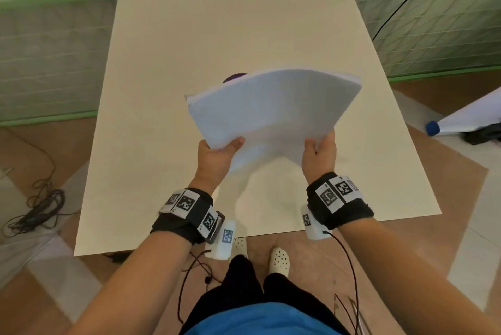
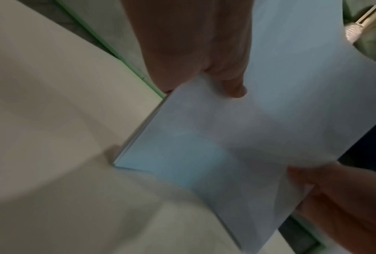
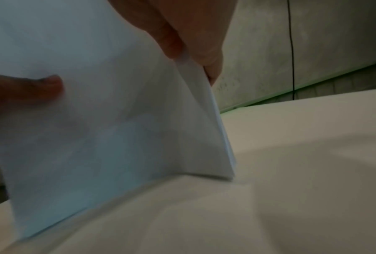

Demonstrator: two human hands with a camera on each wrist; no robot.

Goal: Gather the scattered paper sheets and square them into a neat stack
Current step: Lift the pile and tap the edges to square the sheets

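Note:
A stack of white paper sheets (image 1: 273, 106) is held tilted, with most of it above the cream table (image 1: 189, 36). My left hand (image 1: 217, 154) pinches its near left corner, thumb on top. My right hand (image 1: 320, 153) grips the near right corner. In the left wrist view the sheets (image 2: 226, 137) hang down from my fingers (image 2: 232, 82), and the lower corner of the stack is close to or on the tabletop. In the right wrist view the sheets (image 3: 108, 120) stand steeply, their lower edge close to or on the table (image 3: 291, 171). The stack bows slightly.
A dark purple object (image 1: 235, 77) peeks out behind the stack on the table. Green-edged padded panels (image 1: 48, 58) surround the table. Tangled cables (image 1: 38, 210) lie on the floor at left. A white roll with a blue cap (image 1: 461, 120) lies at right.

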